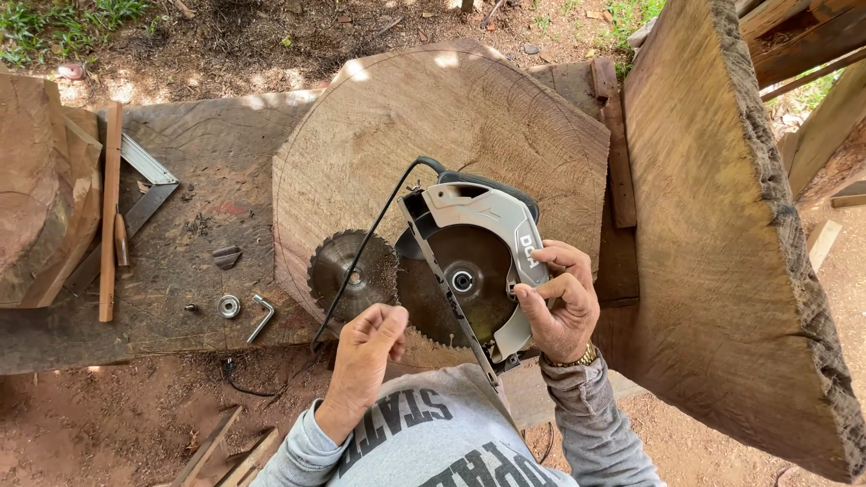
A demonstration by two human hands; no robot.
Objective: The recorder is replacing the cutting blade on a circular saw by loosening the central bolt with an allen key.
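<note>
My one camera sits on my head and looks almost straight down past my chest at the round wood slab (442,153) on the workbench (180,225). It is close: my left hand (365,347) and right hand (559,302) fill the lower middle. The top edge reaches the dirt ground beyond the bench. There is no second view to overlap with.
</note>
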